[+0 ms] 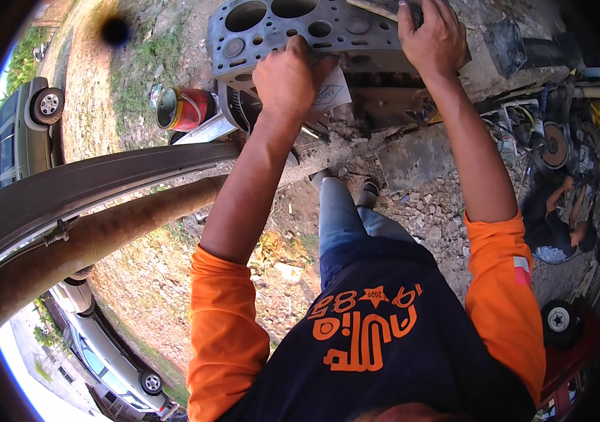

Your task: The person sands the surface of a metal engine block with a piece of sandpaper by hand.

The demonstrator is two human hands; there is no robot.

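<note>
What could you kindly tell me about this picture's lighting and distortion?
Head view: the lens bows the dark beam and blackens the rim; head view, left: sunlit ground looks washed out; head view, right: the round disc sits in shade; head view, top: the engine block looks fairly crisp.

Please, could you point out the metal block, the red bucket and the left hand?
Metal block (272, 29): head view, top face between holes.
Red bucket (196, 111): head view, outer side wall.
Left hand (283, 80): head view, back of hand.
</note>
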